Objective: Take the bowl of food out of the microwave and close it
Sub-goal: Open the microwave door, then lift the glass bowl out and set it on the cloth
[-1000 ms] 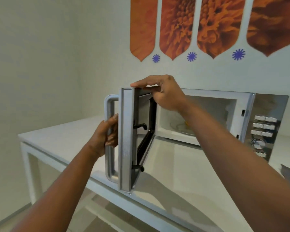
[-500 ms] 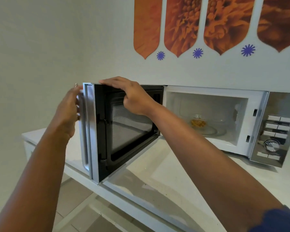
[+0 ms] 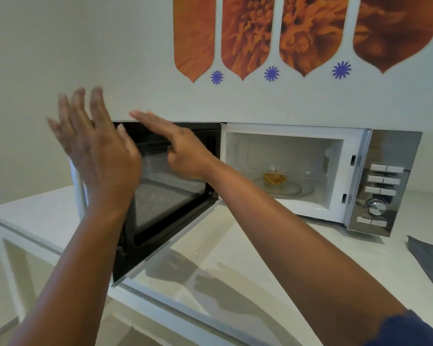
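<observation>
A white and steel microwave stands on a white counter against the wall. Its door is swung wide to the left, the dark mesh inner side facing me. Inside, a small clear glass bowl of yellow food sits on the glass turntable. My left hand is raised in front of the door's outer edge, fingers spread, holding nothing. My right hand hovers flat at the door's top edge, fingers extended, gripping nothing. Both hands are left of the cavity, apart from the bowl.
The control panel with buttons and a dial is on the microwave's right side. A grey cloth lies on the counter at the far right. The counter's front edge runs diagonally below the door. Orange flower decals are on the wall.
The door swung from about half open to fully open leftward. Both hands let go of it, the left off the handle, the right off the top edge, and now spread open.
</observation>
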The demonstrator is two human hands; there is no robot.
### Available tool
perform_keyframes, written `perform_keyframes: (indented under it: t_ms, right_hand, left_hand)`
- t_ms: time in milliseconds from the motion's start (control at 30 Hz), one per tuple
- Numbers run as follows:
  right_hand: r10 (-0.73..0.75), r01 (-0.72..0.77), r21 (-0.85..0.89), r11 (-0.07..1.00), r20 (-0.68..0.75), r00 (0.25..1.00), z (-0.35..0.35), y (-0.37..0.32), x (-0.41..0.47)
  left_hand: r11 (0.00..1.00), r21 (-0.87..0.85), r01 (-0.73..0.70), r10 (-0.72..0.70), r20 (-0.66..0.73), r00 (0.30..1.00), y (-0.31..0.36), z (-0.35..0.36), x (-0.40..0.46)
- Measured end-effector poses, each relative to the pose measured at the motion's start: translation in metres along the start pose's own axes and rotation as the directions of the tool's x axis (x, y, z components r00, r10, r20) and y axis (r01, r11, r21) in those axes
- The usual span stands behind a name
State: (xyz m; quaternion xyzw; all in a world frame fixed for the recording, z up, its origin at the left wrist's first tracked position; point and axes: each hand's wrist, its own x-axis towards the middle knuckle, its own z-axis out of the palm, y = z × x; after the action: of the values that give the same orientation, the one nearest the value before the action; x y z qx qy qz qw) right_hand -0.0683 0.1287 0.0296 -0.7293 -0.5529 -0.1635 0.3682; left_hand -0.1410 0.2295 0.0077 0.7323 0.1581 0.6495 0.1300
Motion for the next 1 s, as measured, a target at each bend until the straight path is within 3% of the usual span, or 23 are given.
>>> perform_keyframes:
  t_ms: [67, 133, 200, 233, 333, 433, 600, 800, 1000]
  right_hand:
    - [0.054, -0.045, 0.056, 0.997, -0.167, 0.984, -0.012, 0.015, -0.008]
    - [0.126, -0.082, 0.143, 0.986, -0.337, 0.933, -0.026, 0.029, -0.019]
    - [0.234, -0.127, 0.246, 0.961, -0.472, 0.850, -0.045, 0.047, -0.035]
    - [0.288, -0.152, 0.287, 0.946, -0.523, 0.802, -0.054, 0.058, -0.043]
    - [0.413, -0.221, 0.364, 0.905, -0.627, 0.660, -0.077, 0.088, -0.069]
    - [0.504, -0.310, 0.397, 0.864, -0.670, 0.546, -0.097, 0.113, -0.091]
    - [0.585, -0.426, 0.422, 0.800, -0.707, 0.398, -0.124, 0.152, -0.118]
    - [0.634, -0.535, 0.432, 0.726, -0.721, 0.278, -0.137, 0.209, -0.126]
    - [0.694, -0.672, 0.390, 0.630, -0.671, 0.261, -0.137, 0.253, -0.122]
  left_hand:
    - [0.981, 0.019, -0.191, 0.192, -0.098, 0.977, 0.018, 0.013, -0.008]
    - [0.923, 0.011, -0.385, 0.381, -0.176, 0.908, 0.037, 0.030, -0.017]
    - [0.869, -0.121, -0.481, 0.466, -0.133, 0.875, 0.059, 0.051, -0.029]
    - [0.857, -0.228, -0.462, 0.459, -0.071, 0.886, 0.070, 0.061, -0.037]
    - [0.834, -0.526, -0.167, 0.318, 0.211, 0.924, 0.094, 0.093, -0.054]
    - [0.764, -0.627, 0.155, 0.172, 0.429, 0.887, 0.109, 0.131, -0.063]
    - [0.626, -0.536, 0.566, -0.026, 0.711, 0.702, 0.119, 0.190, -0.073]
    - [0.495, -0.393, 0.775, -0.101, 0.860, 0.500, 0.123, 0.254, -0.076]
    - [0.502, -0.292, 0.814, -0.024, 0.936, 0.351, 0.128, 0.297, -0.075]
